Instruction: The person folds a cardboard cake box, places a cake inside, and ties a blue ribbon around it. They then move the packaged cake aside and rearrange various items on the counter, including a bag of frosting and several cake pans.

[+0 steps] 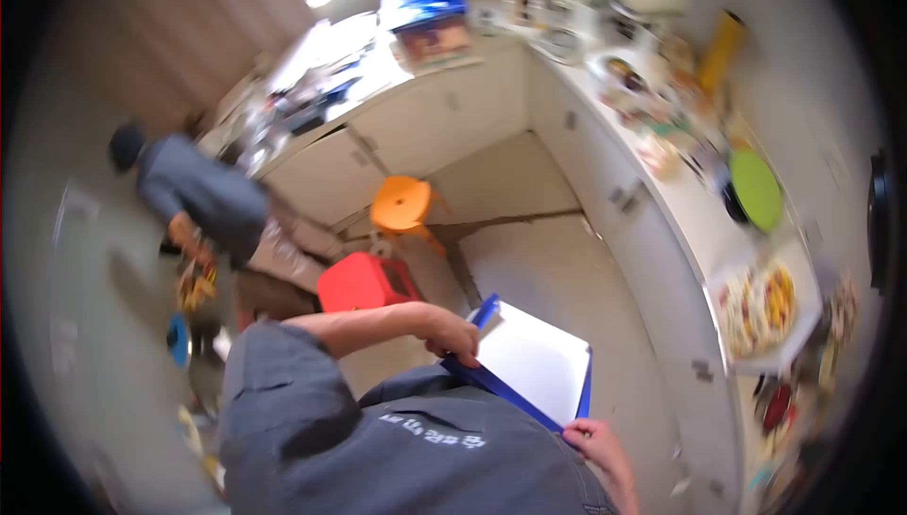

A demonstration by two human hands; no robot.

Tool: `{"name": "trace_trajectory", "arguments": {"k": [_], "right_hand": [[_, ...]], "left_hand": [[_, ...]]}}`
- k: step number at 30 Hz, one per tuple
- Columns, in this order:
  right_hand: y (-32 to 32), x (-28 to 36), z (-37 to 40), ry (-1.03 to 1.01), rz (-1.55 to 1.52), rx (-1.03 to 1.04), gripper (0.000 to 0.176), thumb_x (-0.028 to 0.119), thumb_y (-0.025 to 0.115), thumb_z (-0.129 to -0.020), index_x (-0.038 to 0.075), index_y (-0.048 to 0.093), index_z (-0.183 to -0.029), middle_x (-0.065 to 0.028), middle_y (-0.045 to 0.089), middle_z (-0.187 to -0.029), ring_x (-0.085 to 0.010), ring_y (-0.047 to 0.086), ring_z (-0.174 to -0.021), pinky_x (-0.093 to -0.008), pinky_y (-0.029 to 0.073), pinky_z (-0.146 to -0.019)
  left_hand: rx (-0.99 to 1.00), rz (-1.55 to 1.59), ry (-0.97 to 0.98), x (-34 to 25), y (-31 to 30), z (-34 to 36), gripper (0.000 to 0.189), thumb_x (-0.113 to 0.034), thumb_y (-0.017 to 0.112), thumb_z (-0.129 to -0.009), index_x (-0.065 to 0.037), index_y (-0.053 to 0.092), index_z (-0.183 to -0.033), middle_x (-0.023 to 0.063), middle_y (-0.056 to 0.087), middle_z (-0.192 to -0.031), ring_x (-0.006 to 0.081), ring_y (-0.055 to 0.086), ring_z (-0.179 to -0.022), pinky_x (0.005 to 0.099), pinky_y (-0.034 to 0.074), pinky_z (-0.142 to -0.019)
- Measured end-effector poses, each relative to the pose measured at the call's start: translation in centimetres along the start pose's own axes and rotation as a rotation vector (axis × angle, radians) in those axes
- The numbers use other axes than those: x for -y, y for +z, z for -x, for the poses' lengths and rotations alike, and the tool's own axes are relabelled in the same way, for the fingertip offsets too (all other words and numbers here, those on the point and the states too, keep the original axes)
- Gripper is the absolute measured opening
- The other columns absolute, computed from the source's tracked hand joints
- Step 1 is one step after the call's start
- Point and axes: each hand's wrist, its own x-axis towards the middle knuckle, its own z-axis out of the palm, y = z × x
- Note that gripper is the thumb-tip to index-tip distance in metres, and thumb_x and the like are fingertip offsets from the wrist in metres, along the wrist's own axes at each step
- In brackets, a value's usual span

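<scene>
The person has hold of a flat white board with blue edges (534, 356) with both hands. It is in front of the belly, up above the floor (529, 260), and it tips to one side. The left hand (452, 335) is on the near blue edge, by one corner, with its fingers bent around it. The right hand (599, 445) is on the same blue edge, by the other corner, and it holds on with the thumb and bent fingers. The person wears a dark grey top (302, 430) with white letters (430, 430) on it.

A red stool (351, 283) is near the left arm, and an orange stool (401, 201) is a bit past it. On the right is a long white surface (688, 217) with lots of stuff on it. A green round thing (758, 191) is there, and near it is a white tray (770, 361) with white and yellow bits in it. A tall yellow thing (721, 54) leans by the wall. At the back there is a blue box (423, 5). On the left, another person (203, 189) in a grey top and a dark hat bends over some things that look too blurry to tell
</scene>
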Motion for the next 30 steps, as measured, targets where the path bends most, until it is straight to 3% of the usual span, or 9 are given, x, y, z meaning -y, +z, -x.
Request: {"name": "trace_trajectory", "arguments": {"k": [1, 3, 6, 9, 16, 19, 20, 25, 30], "right_hand": [[0.0, 0.9, -0.1, -0.12, 0.105, -0.017, 0.02, 0.022, 0.072, -0.095, 0.003, 0.076, -0.097, -0.0034, 0.067, -0.073, -0.0147, 0.061, -0.053, -0.0299, 0.048, -0.052], [-0.3, 2.3, 0.1, -0.131, -0.003, -0.022, 0.015, 0.009, 0.073, -0.089, 0.0, 0.075, -0.101, -0.0009, 0.071, -0.08, -0.0098, 0.06, -0.07, -0.0284, 0.048, -0.067], [0.3, 7.3, 1.8, -0.121, 0.341, -0.183, 0.014, 0.007, 0.074, -0.086, 0.001, 0.075, -0.098, -0.0064, 0.072, -0.082, -0.015, 0.064, -0.07, -0.031, 0.05, -0.068], [-0.5, 5.9, 0.0, -0.71, 0.718, -0.296, 0.012, 0.008, 0.075, -0.084, 0.002, 0.075, -0.095, -0.0124, 0.072, -0.082, -0.0247, 0.068, -0.072, -0.0354, 0.053, -0.067], [-1.1, 4.5, -3.0, -0.77, 0.796, -0.191, 0.009, 0.009, 0.076, -0.083, 0.003, 0.074, -0.089, -0.0143, 0.069, -0.078, -0.0314, 0.068, -0.075, -0.0402, 0.053, -0.067], [-1.4, 4.7, -4.1, -0.583, 0.678, -0.137, 0.01, 0.01, 0.074, -0.086, 0.002, 0.075, -0.093, -0.0136, 0.068, -0.078, -0.0265, 0.067, -0.075, -0.0383, 0.052, -0.068], [-1.7, 4.9, -4.3, -0.482, 0.605, -0.119, 0.011, 0.01, 0.073, -0.087, 0.002, 0.075, -0.094, -0.0134, 0.068, -0.078, -0.0249, 0.066, -0.075, -0.0375, 0.051, -0.069], [-2.9, 5.5, -6.1, -0.28, 0.388, 0.002, 0.011, 0.008, 0.07, -0.089, -0.001, 0.073, -0.095, -0.0136, 0.066, -0.077, -0.0227, 0.061, -0.074, -0.0371, 0.048, -0.069], [-0.5, 8.5, -7.8, -0.585, 0.7, -0.105, 0.014, 0.015, 0.069, -0.092, 0.001, 0.072, -0.091, -0.0129, 0.068, -0.078, -0.0281, 0.066, -0.069, -0.0387, 0.051, -0.064]], "left_hand": [[0.029, -0.001, -0.005, -0.1, 0.2, 0.1, 0.038, -0.037, 0.062, -0.099, -0.011, 0.057, -0.073, -0.004, 0.039, -0.056, 0.0111, 0.036, -0.043, 0.0302, 0.027, -0.041], [0.0, 0.041, -0.017, -0.2, 0.8, -0.1, 0.036, -0.036, 0.062, -0.097, -0.012, 0.054, -0.072, -0.0033, 0.037, -0.056, 0.0117, 0.034, -0.043, 0.0307, 0.026, -0.04], [-0.106, 0.043, -0.039, 0.7, 2.2, 0.0, 0.033, -0.034, 0.064, -0.094, -0.014, 0.052, -0.071, -0.0026, 0.035, -0.056, 0.0122, 0.033, -0.043, 0.0309, 0.024, -0.04], [-0.164, 0.139, -0.051, 2.9, 3.3, 0.1, 0.03, -0.033, 0.066, -0.092, -0.01, 0.058, -0.076, 0.0029, 0.043, -0.059, 0.0167, 0.04, -0.045, 0.0324, 0.029, -0.04], [-0.433, 0.203, 0.1, 5.2, 5.3, 1.1, 0.037, -0.039, 0.067, -0.094, -0.002, 0.064, -0.089, 0.0117, 0.057, -0.075, 0.0281, 0.058, -0.057, 0.043, 0.045, -0.048], [-0.986, -0.144, 0.312, 4.9, 6.9, 2.3, 0.046, -0.05, 0.062, -0.099, -0.004, 0.061, -0.096, 0.012, 0.059, -0.098, 0.033, 0.066, -0.084, 0.0444, 0.053, -0.066], [-0.977, -0.2, 0.292, 4.6, 6.7, 3.1, 0.044, -0.049, 0.063, -0.099, -0.006, 0.06, -0.102, 0.0136, 0.058, -0.11, 0.037, 0.066, -0.093, 0.0471, 0.053, -0.074], [-0.89, -0.351, 0.464, 4.6, 6.8, 4.8, 0.032, -0.036, 0.066, -0.097, -0.004, 0.063, -0.093, 0.0139, 0.062, -0.1, 0.0375, 0.067, -0.087, 0.0494, 0.054, -0.073], [-0.987, -0.345, 0.407, 4.5, 7.2, 2.7, 0.032, -0.031, 0.065, -0.097, -0.002, 0.065, -0.083, 0.0137, 0.067, -0.09, 0.0376, 0.069, -0.084, 0.0494, 0.054, -0.071]]}}
